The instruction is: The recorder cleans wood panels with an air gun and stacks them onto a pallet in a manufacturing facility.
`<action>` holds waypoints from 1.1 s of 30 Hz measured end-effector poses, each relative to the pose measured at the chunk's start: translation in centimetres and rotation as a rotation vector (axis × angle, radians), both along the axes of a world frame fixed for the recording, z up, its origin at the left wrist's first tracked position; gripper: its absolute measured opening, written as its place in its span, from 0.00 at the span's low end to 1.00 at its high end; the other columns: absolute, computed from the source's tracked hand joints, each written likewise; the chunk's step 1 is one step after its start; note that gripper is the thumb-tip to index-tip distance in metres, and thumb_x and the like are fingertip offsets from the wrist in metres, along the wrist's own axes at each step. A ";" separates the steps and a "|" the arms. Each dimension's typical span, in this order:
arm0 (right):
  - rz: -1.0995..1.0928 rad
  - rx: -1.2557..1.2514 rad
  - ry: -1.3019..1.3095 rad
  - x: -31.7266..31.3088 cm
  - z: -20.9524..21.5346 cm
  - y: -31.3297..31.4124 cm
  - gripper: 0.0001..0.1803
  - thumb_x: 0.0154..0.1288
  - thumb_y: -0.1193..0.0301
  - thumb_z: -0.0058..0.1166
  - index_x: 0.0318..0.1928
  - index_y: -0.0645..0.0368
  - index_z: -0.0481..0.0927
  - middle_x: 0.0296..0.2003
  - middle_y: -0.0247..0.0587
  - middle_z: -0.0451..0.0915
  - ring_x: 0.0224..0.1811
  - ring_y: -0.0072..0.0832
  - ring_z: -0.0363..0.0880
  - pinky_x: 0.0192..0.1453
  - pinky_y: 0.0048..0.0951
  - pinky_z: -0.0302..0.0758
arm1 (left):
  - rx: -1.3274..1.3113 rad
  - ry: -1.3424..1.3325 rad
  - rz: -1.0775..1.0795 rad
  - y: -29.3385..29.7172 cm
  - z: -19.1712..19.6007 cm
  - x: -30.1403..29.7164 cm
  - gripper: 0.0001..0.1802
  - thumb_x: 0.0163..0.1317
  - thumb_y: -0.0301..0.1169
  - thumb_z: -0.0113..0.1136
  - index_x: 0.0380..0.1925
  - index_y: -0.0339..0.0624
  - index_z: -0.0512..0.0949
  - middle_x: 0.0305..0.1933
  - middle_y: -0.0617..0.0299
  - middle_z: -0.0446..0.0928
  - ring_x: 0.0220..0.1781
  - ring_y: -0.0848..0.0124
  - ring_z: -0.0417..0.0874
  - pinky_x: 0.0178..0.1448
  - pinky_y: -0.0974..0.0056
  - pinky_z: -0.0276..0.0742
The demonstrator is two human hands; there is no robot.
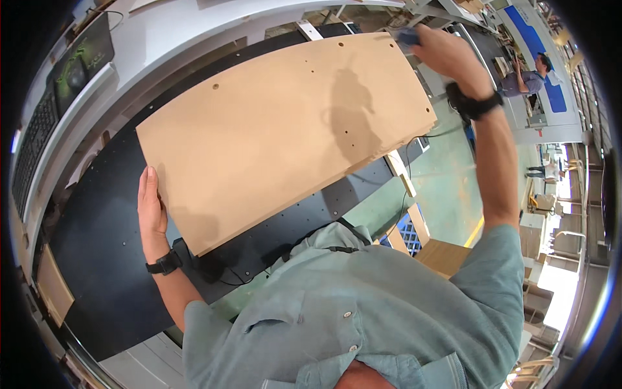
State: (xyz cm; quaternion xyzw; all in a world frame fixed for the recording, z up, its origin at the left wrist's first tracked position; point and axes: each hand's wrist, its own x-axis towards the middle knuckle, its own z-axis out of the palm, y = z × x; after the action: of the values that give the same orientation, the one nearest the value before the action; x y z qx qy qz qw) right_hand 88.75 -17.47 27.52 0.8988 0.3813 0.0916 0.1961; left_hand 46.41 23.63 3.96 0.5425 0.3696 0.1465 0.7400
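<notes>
A stack of tan fibreboard panels (259, 129) with several drilled holes lies on a black table (97, 259). Against the stack's left end rests my left hand (152, 204), its fingers stretched out along the edge and gripping nothing. My right hand (447, 57) is closed round a dark blue object (408, 36) at the stack's far right corner. Blur and the fingers hide what kind of object it is. Both wrists carry black bands. A shadow falls across the right half of the top panel.
At the far left, a keyboard (35, 152) and a mouse (76, 74) sit on a pale machine frame. A narrow wooden piece (54, 285) lies on the table's left side. Cables hang near the right end. A person (528, 81) stands by a white-and-blue machine at the far right.
</notes>
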 end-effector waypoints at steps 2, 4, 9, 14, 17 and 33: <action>-0.041 -0.080 -0.013 -0.9 1.2 -5.8 0.17 0.68 0.59 0.56 0.47 0.59 0.75 0.34 0.54 0.82 0.39 0.53 0.82 0.39 0.50 0.77 | -0.034 -0.073 0.020 0.0 -0.6 1.1 0.29 0.75 0.42 0.55 0.69 0.36 0.66 0.65 0.56 0.74 0.64 0.69 0.74 0.68 0.65 0.69; -0.116 -0.109 0.135 -6.3 2.2 -8.1 0.17 0.67 0.60 0.59 0.46 0.59 0.73 0.32 0.53 0.81 0.37 0.53 0.81 0.37 0.52 0.75 | -0.013 -0.013 -0.016 -0.8 0.7 0.8 0.29 0.76 0.42 0.55 0.68 0.36 0.66 0.65 0.56 0.73 0.64 0.69 0.74 0.67 0.65 0.69; -0.023 0.042 0.827 -21.1 2.2 -6.1 0.17 0.65 0.61 0.62 0.46 0.56 0.72 0.22 0.47 0.76 0.28 0.49 0.79 0.30 0.48 0.71 | 0.039 0.051 -0.153 0.2 0.8 1.8 0.29 0.76 0.41 0.54 0.69 0.36 0.65 0.66 0.56 0.72 0.65 0.69 0.73 0.67 0.64 0.70; -0.171 0.114 0.533 -19.5 0.1 -8.1 0.17 0.66 0.60 0.61 0.48 0.55 0.75 0.24 0.50 0.79 0.30 0.48 0.82 0.33 0.47 0.75 | 0.035 0.143 -0.152 -0.2 1.7 1.1 0.33 0.75 0.42 0.55 0.73 0.37 0.59 0.71 0.55 0.68 0.70 0.64 0.71 0.71 0.62 0.69; -0.563 0.158 0.128 -10.5 -2.2 -21.1 0.15 0.69 0.62 0.56 0.47 0.59 0.76 0.29 0.53 0.83 0.34 0.52 0.83 0.35 0.51 0.75 | 0.040 0.115 -0.204 0.0 1.4 1.6 0.35 0.74 0.43 0.56 0.73 0.38 0.58 0.72 0.53 0.67 0.70 0.63 0.70 0.71 0.60 0.69; -0.461 0.576 1.149 -13.2 -18.0 -29.4 0.18 0.56 0.76 0.69 0.49 0.57 0.84 0.37 0.35 0.86 0.41 0.25 0.81 0.49 0.27 0.77 | -0.029 0.064 -0.234 -0.4 1.3 2.1 0.37 0.73 0.47 0.57 0.74 0.41 0.58 0.70 0.53 0.69 0.68 0.61 0.73 0.68 0.58 0.75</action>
State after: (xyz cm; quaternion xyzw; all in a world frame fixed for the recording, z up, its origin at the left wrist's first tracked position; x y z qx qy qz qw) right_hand 75.55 -46.87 9.49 0.8793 0.1842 -0.3464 -0.2701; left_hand 48.56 23.25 5.22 0.5755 0.3292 0.0365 0.7477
